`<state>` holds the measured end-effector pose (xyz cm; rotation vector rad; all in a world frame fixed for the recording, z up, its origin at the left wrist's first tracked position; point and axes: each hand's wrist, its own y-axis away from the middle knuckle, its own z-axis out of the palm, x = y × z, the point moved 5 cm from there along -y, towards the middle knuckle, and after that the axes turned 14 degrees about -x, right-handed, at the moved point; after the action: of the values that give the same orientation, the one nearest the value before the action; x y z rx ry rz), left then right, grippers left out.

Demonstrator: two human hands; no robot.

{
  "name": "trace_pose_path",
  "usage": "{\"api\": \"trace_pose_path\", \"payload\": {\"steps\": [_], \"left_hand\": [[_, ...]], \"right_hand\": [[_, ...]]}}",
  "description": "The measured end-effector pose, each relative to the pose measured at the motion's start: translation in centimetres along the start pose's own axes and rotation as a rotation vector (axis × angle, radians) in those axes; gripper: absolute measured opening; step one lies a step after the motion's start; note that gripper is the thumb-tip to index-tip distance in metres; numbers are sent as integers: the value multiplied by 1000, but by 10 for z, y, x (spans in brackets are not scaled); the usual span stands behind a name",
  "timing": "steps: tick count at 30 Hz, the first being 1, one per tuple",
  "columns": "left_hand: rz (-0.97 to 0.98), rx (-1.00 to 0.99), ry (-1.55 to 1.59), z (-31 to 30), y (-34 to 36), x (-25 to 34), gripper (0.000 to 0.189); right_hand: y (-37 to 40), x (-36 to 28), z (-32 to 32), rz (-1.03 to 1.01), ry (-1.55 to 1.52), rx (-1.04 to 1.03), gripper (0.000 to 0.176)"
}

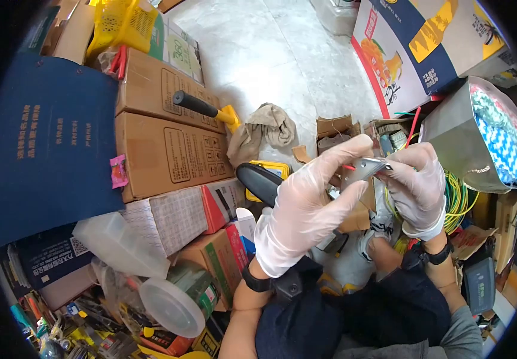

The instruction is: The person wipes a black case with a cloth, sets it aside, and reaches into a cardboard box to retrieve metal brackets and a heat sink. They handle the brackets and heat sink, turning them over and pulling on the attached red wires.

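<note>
Because the metal piece (365, 170) was small and thin, it seemed to call for fingertips rather than a full grip, and both gloved hands met on it. The left hand (306, 206) was narrowed to a pinch, thumb below and fingers above, holding the broader part of the piece; the right hand (417, 185) was nearly closed at the other end, its thumb and fingertips touching or just beside the edge, which of the two the overlap hid. Such a two-ended hold probably kept the piece steady and left its flat face in sight. The piece lay between the hands, beyond the left palm and out at the fingertips, raised above the lap. Something red showed near the left fingers, too little of it to name. Beyond the hands, a rag (270, 128) lay crumpled on the floor (252, 54), beside a tool (201, 106) whose black handle rested on the brown boxes (171, 149), perhaps so that it could be grabbed easily. Coiled wire (461, 203) sat just past the right hand, below a bin (450, 134), while a round lid (172, 307) and loose tools (91, 326) lay off on the left.
</note>
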<state>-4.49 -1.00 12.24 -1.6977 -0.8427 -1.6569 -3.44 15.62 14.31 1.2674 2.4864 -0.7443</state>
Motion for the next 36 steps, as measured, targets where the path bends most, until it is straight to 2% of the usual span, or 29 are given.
{"api": "trace_pose_path", "payload": {"steps": [3, 5, 7, 11, 13, 14, 18, 21, 23, 32, 34, 35, 36], "left_hand": [[63, -6, -120, 3, -1, 6, 52], [90, 79, 260, 5, -2, 1, 48], [97, 99, 362, 6, -3, -1, 42], [157, 191, 392, 2, -4, -17, 40], [122, 328, 558, 3, -3, -25, 35], [143, 394, 485, 1, -4, -27, 31], [7, 396, 316, -3, 2, -37, 30], [-5, 323, 413, 3, -3, -33, 28], [-4, 234, 610, 11, -7, -34, 28], [-88, 353, 623, 11, -7, -53, 27], [-38, 308, 826, 13, -8, -63, 27], [-39, 308, 826, 12, -8, -66, 27], [-56, 321, 851, 11, -8, -69, 27]], "right_hand": [[1, -2, 0, 3, -22, 62, 31], [2, -1, 2, -22, -32, 130, 32], [3, 1, 2, 6, -48, 154, 34], [-1, 0, 9, 13, -46, 16, 37], [-1, -3, 10, 16, -25, 13, 38], [-1, -4, 10, 16, -2, 11, 40], [2, -1, 10, 36, 55, 91, 41], [4, -2, 10, 12, 133, 15, 43], [4, -3, 10, 15, 133, -9, 46], [-4, -4, 14, -37, 183, -33, 49], [-9, -2, 17, -123, -123, -4, 44], [-8, -1, 21, -122, -124, -4, 44], [-6, -1, 20, -144, -160, 114, 43]]}}
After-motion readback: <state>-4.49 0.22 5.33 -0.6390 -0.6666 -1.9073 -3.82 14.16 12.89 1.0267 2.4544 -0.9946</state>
